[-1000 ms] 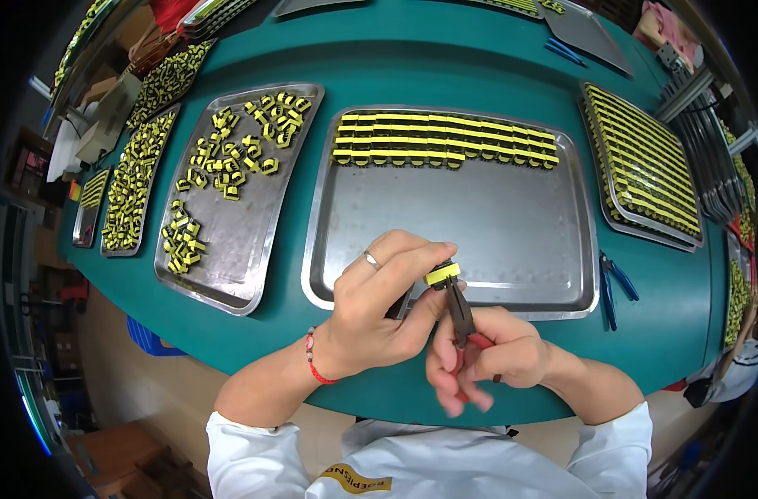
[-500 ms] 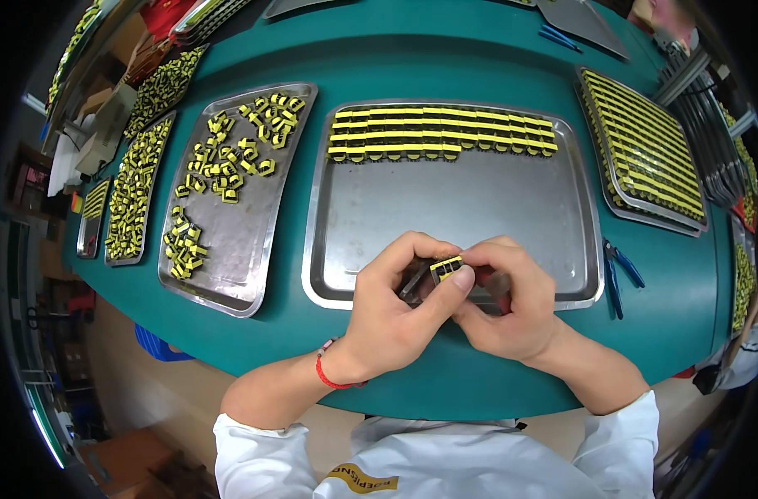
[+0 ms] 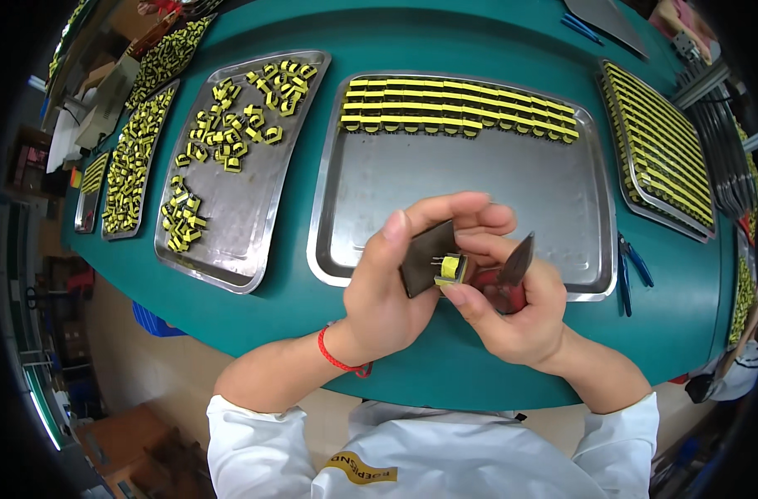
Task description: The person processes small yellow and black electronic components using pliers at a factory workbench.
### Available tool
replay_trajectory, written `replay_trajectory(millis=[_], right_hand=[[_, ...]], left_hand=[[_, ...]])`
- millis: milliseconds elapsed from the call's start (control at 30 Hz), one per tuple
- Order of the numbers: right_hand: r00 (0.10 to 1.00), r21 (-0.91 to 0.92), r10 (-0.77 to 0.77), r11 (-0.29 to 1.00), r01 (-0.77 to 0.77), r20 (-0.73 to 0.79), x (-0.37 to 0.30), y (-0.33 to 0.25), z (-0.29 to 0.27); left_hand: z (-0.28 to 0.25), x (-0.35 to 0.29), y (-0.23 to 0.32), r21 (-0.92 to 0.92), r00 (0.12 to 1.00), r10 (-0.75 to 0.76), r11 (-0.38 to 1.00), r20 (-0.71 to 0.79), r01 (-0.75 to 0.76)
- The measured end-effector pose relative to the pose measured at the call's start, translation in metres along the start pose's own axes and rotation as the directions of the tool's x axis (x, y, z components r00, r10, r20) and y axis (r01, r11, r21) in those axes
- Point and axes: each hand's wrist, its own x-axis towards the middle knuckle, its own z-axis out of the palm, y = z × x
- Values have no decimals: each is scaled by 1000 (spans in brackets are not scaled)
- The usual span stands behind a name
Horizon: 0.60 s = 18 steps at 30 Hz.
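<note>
Between the thumb and fingers of my right hand (image 3: pixel 524 320) is a small yellow-and-black transformer (image 3: pixel 452 269), its thin pins pointing left. The same hand also keeps a pointed dark metal tool (image 3: pixel 517 263) with a red handle against its palm. My left hand (image 3: pixel 379 299) has its thumb raised and fingers curved around a dark, flat, square plate (image 3: pixel 425 259) lying in the palm. The transformer is in front of this plate; whether they touch I cannot tell. Both hands are over the near edge of a metal tray (image 3: pixel 470 200) with rows of similar transformers (image 3: pixel 454 104) along its far side.
Left of it, another metal tray (image 3: pixel 238 233) holds loose transformers. Further left are more trays (image 3: pixel 130 191) of such parts. Stacked trays (image 3: pixel 666 154) with full rows stand at right. Blue-handled cutters (image 3: pixel 632 266) lie beside the middle tray, and another blue tool (image 3: pixel 583 29) lies far back.
My hands have come apart slightly. The left fingers have opened out, exposing the dark plate. The transformer has turned in my right fingers, and the tool's tip now shows. The whole view has shifted slightly.
</note>
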Motion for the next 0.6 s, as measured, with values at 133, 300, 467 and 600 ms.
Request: replay_trajectory(millis=[133, 300, 467, 600], right_hand=[[1000, -22, -28, 999, 27, -2, -4, 0, -3], [994, 22, -21, 999, 23, -103, 0, -3, 5], [984, 87, 13, 996, 2, -179, 0, -4, 4], [1000, -19, 9, 1000, -9, 17, -4, -4, -3]], left_hand=[[1, -1, 2, 252, 993, 25, 966, 119, -54], [2, -2, 4, 332, 991, 27, 941, 131, -69], [2, -2, 3, 340, 991, 14, 939, 134, -59], [3, -3, 4, 364, 992, 1, 930, 126, -47]])
